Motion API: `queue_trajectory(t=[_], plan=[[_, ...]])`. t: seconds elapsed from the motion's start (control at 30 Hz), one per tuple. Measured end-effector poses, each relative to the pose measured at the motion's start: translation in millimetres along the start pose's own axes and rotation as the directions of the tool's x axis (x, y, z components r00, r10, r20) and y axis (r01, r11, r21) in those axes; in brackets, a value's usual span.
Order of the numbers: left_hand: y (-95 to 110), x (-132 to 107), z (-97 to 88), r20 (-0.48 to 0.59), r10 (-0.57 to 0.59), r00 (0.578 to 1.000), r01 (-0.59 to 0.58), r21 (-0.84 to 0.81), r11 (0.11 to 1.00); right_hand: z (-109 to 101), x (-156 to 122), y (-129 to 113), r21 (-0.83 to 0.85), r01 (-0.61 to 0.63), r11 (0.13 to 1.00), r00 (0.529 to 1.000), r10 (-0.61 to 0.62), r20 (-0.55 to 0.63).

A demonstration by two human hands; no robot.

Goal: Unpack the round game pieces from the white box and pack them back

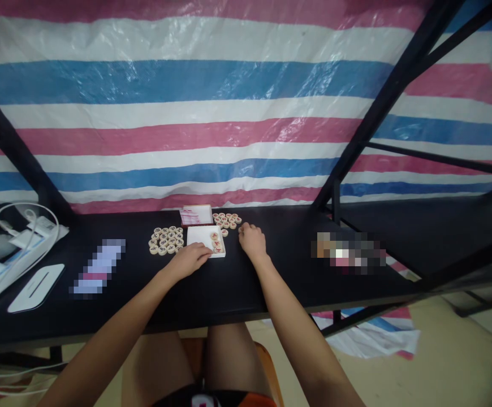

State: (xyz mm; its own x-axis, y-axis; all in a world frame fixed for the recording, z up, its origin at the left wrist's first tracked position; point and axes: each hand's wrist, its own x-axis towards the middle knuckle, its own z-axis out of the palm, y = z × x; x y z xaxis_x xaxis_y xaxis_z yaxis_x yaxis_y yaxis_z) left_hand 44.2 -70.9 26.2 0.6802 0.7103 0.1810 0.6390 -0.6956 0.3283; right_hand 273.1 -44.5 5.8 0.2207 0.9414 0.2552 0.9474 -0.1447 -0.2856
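A small white tray (199, 234) lies on the black table (229, 282) and holds a few round wooden game discs (216, 243). My left hand (190, 259) rests at the tray's near edge, fingers pinched by the discs inside it. Left of the tray sits a cluster of several discs (166, 240). Behind the tray a second group of discs (227, 220) is spread out. My right hand (252, 240) is curled beside that group, fingertips on or near a disc. A box lid with red print (196, 215) lies behind the tray.
A white power strip with plugs and cables (17, 240) and a flat white device (36, 287) sit at the table's left. Blurred items lie at centre-left (98, 268) and on the right (348, 251). A striped tarp (229, 113) hangs behind, with black frame bars (377, 107) crossing it.
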Motion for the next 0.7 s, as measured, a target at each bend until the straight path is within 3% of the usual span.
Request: queue_trajectory(t=[0.17, 0.3, 0.5, 0.7], plan=[[0, 0, -0.1, 0.003, -0.005, 1.000, 0.005, 0.005, 1.000, -1, 1, -2, 0.064, 0.028, 0.998, 0.998, -0.025, -0.060], [0, -1, -0.6, -0.005, 0.015, 1.000, -0.015, 0.000, 1.000, 5, 5, -3, 0.269, 0.162, 0.950, 0.984, -0.136, -0.113], [0, -1, -0.5, 0.002, 0.006, 1.000, -0.006, 0.006, 1.000, 9, 1, -20, 0.510, 0.366, 0.778, 0.929, -0.337, -0.153], [-1, -1, 0.6, 0.020, 0.017, 1.000, -0.018, 0.030, 0.999, 5, -7, -37, 0.506, 0.508, 0.697, 0.837, -0.537, -0.101]])
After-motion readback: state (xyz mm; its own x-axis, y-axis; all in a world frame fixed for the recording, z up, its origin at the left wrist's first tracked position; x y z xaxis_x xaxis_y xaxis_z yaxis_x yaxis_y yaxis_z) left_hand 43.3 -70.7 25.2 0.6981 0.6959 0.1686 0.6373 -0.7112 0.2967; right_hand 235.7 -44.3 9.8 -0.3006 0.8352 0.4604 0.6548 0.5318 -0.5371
